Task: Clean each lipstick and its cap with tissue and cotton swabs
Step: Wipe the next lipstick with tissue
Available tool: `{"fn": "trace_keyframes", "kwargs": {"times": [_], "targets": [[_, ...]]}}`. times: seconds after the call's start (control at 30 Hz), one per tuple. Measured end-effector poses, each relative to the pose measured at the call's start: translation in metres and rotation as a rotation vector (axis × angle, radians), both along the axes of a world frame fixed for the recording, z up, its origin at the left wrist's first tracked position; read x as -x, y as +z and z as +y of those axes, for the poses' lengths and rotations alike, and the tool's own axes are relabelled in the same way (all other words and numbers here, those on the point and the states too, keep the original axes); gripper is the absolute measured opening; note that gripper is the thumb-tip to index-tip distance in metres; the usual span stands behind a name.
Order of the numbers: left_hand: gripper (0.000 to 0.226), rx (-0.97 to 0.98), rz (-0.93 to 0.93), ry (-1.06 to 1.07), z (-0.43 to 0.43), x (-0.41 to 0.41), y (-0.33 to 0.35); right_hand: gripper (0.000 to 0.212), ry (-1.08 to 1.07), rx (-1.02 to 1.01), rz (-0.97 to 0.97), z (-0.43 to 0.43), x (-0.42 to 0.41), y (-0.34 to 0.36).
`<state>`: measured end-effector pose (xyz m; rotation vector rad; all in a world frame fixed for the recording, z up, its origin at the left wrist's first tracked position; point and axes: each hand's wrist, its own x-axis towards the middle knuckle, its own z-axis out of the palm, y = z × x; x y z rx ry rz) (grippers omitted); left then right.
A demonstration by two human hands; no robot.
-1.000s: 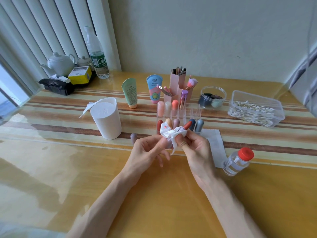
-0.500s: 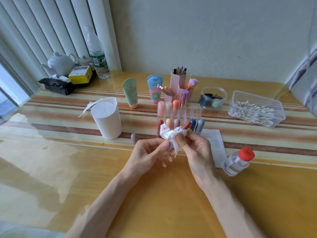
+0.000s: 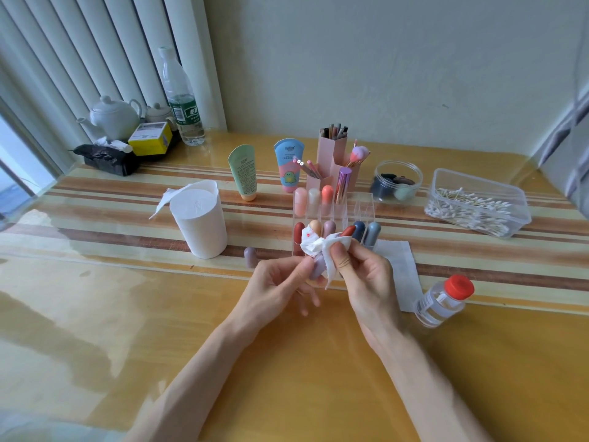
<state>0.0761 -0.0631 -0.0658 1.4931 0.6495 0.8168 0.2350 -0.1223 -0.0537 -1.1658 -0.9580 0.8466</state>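
Observation:
My left hand (image 3: 280,279) holds a mauve lipstick (image 3: 316,265) by its base, and the red bullet (image 3: 348,231) points up to the right. My right hand (image 3: 366,269) pinches a crumpled white tissue (image 3: 315,245) with red stains around the tube. The mauve cap (image 3: 250,256) stands on the table left of my hands. Behind my hands a clear organizer (image 3: 361,205) holds several capped lipsticks. A clear box of cotton swabs (image 3: 475,205) sits at the right.
A white tissue roll holder (image 3: 199,218) stands to the left, a flat tissue sheet (image 3: 398,266) and a red-capped bottle (image 3: 444,301) to the right. Two cream tubes (image 3: 243,172), a pink brush holder (image 3: 333,154) and a sponge jar (image 3: 396,181) stand behind; teapot (image 3: 111,118) and water bottle (image 3: 181,97) far left.
My hands have shifted the tissue slightly along the lipstick; the tube and both hands stay in nearly the same place in front of the organizer.

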Motion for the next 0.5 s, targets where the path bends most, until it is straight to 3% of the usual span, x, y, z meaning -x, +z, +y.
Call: {"fn": "trace_keyframes", "kwargs": {"times": [0.17, 0.27, 0.5], "targets": [[0.016, -0.010, -0.017, 0.107, 0.0020, 0.0007, -0.0031, 0.022, -0.010, -0.011, -0.027, 0.0016, 0.0013, -0.0019], [0.025, -0.034, -0.033, 0.201, 0.0034, 0.0019, -0.0075, 0.025, 0.000, -0.001, -0.054, 0.0027, 0.0031, -0.0042], [0.030, 0.090, -0.013, -0.022, 0.0029, 0.0026, 0.0009, 0.020, 0.017, 0.003, -0.003, 0.0015, -0.0011, -0.0014]]}}
